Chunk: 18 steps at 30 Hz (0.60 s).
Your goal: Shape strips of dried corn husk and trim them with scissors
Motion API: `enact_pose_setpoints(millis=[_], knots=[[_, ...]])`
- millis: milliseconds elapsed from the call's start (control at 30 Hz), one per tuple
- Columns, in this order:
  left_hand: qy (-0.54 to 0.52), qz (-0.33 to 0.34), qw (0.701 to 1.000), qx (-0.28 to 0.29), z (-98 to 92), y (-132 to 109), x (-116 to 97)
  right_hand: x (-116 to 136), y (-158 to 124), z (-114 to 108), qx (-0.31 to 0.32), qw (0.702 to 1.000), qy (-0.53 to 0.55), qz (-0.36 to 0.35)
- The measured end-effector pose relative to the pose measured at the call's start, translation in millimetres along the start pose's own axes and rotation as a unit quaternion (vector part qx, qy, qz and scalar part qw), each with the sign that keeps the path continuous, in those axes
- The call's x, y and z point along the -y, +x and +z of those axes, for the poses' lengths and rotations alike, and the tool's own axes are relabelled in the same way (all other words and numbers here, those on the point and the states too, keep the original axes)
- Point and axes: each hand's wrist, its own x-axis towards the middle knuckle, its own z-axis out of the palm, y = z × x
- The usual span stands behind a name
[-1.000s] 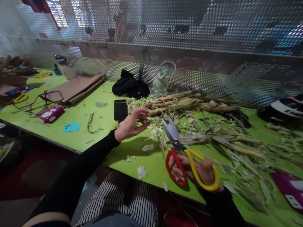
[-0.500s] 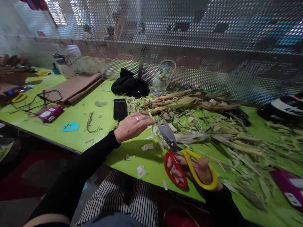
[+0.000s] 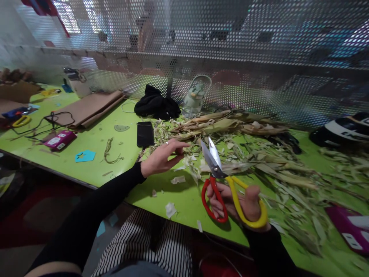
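In my right hand (image 3: 230, 202) is a pair of scissors (image 3: 216, 171) with one red and one yellow handle; the thumb goes through the yellow loop and fingers through the red one. The blades stand slightly apart and point away from me, with nothing between them. My left hand (image 3: 163, 156) hovers just left of the blades, fingers stretched out and apart, with no strip in its grasp. Under and beyond it lie small cut scraps (image 3: 164, 134) of dry husk. Longer corn husks (image 3: 227, 125) are heaped behind the blades, and more husk strips (image 3: 288, 173) spread to the right.
A black phone (image 3: 145, 134), a blue paper tag (image 3: 85, 156) and a purple box (image 3: 60, 140) lie to the left. Behind are folded brown paper (image 3: 89, 107), black cloth (image 3: 157, 103) and a green bottle (image 3: 194, 96) against a perforated metal screen (image 3: 115, 65). Another purple box (image 3: 346, 227) lies right.
My left hand's fingers have spread, and the pale husk strip at their tips is no longer there. The scissors have shifted slightly right and up, blades still apart.
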Motion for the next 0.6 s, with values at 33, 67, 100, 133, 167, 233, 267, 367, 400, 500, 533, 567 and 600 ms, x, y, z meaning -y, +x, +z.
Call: enact_pose_setpoints(millis=[33,67,100,133,167,233,267,367,400,500,533,567,600], knots=[[-0.059,-0.040,0.997,-0.011,0.7,0.4,-0.8,-0.2,-0.3,-0.4,0.002,1.000,-0.001,-0.004],[-0.133,-0.091,0.987,-0.023,1.3,1.1,-1.2,-0.8,-0.6,-0.7,0.006,1.000,-0.006,-0.005],[-0.215,-0.150,0.964,-0.037,1.7,2.1,-1.0,-1.7,-1.0,-1.0,0.011,1.000,-0.013,-0.004],[-0.293,-0.214,0.930,-0.052,2.0,3.2,-0.6,-2.9,-1.2,-1.1,0.015,1.000,-0.022,-0.003],[-0.360,-0.274,0.889,-0.068,2.1,4.5,0.1,-4.3,-1.1,-1.1,0.019,0.999,-0.034,-0.001],[-0.433,-0.365,0.818,-0.097,1.9,7.1,1.1,-7.4,-0.3,-0.8,0.031,0.998,-0.053,0.000],[-0.449,-0.393,0.795,-0.108,1.8,8.4,1.3,-9.0,0.3,-0.5,0.037,0.998,-0.058,-0.001],[-0.469,-0.425,0.766,-0.116,1.7,11.0,-0.1,-12.9,1.8,-0.4,0.043,0.997,-0.062,-0.009],[-0.471,-0.429,0.763,-0.114,1.8,11.5,-0.9,-13.7,2.0,-0.5,0.043,0.997,-0.059,-0.010],[-0.472,-0.437,0.759,-0.098,2.1,12.2,-3.1,-13.9,2.5,-1.1,0.032,0.998,-0.058,-0.007],[-0.474,-0.440,0.757,-0.094,2.3,12.1,-3.6,-13.2,3.0,-1.1,0.025,0.998,-0.061,-0.003],[-0.477,-0.441,0.755,-0.090,2.5,12.0,-3.7,-12.3,3.9,-0.9,0.015,0.998,-0.065,0.003],[-0.481,-0.442,0.752,-0.087,2.6,11.7,-3.5,-11.1,5.0,-0.6,0.003,0.998,-0.066,0.008]])
